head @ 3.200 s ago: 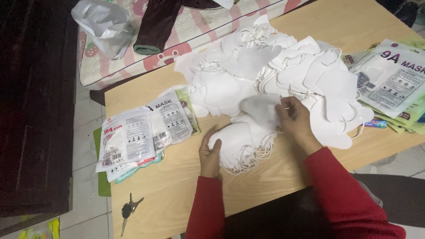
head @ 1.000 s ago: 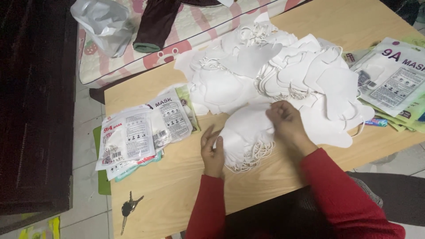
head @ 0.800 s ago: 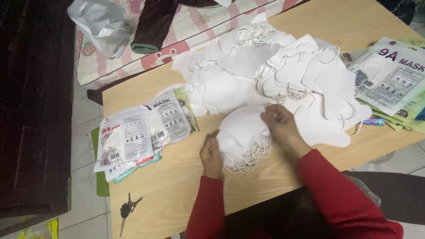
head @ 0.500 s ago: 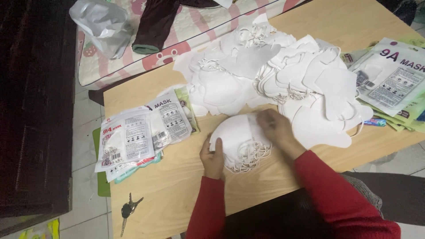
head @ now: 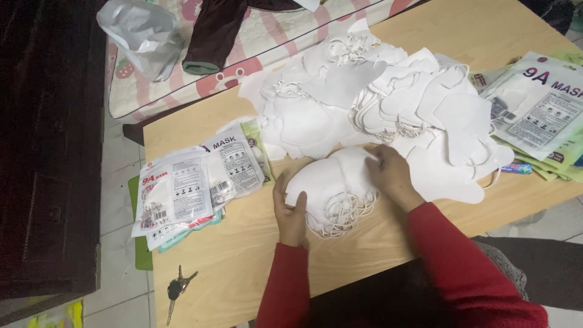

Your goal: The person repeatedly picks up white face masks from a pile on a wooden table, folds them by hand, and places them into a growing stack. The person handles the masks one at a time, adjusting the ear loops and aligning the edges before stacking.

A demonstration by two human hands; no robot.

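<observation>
A small stack of white face masks (head: 331, 188) with elastic ear loops lies on the wooden table (head: 243, 267) in front of me. My left hand (head: 290, 209) presses against the stack's left edge. My right hand (head: 392, 176) rests on its right side, fingers curled over the top mask. Behind the stack spreads a large loose heap of white masks (head: 370, 100). Both arms wear red sleeves.
Printed mask packets (head: 194, 182) lie at the left of the table, with more packets (head: 537, 109) at the right edge. A bunch of keys (head: 176, 288) sits near the front left corner. A grey plastic bag (head: 143, 30) and dark garment (head: 212, 33) lie on patterned bedding beyond.
My right hand has come down from the loose heap onto the small stack and slid left with a mask. The left hand stayed at the stack's left edge.
</observation>
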